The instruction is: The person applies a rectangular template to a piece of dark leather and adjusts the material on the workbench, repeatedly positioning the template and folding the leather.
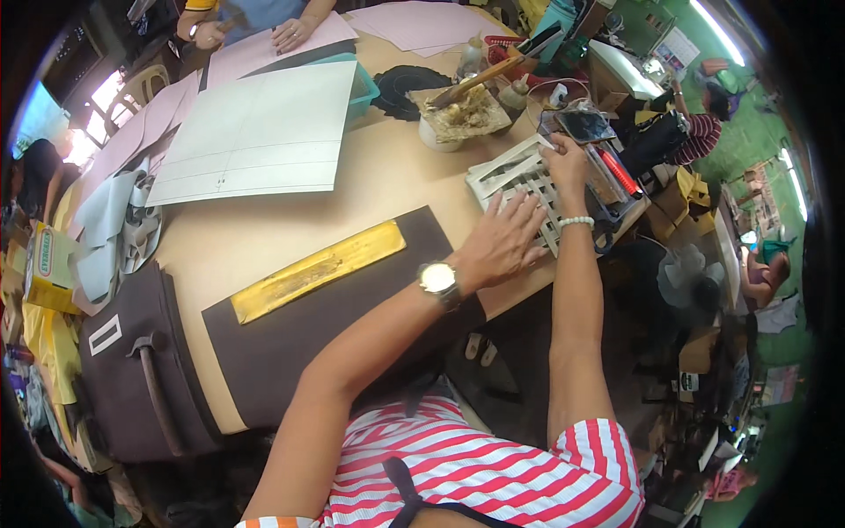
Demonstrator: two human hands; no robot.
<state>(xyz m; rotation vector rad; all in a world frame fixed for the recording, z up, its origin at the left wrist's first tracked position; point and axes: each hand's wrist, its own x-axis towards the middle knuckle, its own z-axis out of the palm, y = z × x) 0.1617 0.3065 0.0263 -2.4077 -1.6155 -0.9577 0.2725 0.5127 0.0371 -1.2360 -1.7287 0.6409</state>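
Note:
My left hand (502, 242) lies flat, fingers spread, across a pile of white strips (502, 176) that cross like a lattice at the table's right edge. A watch is on that wrist. My right hand (565, 165), with a beaded bracelet at the wrist, pinches a white strip (544, 146) at the far corner of the pile. Left of my hands a dark brown flat panel (290, 343) rests on the table, and a long yellow bar (321, 268) with worn, stained patches lies on it.
A dark brown bag (141, 378) with a handle stands at left. Beyond are a large white sheet (264, 132), a glue-crusted board with a brush (462, 114) and a phone (585, 126). Across the table (387, 176), another person's hands (290, 35) rest on pink sheets.

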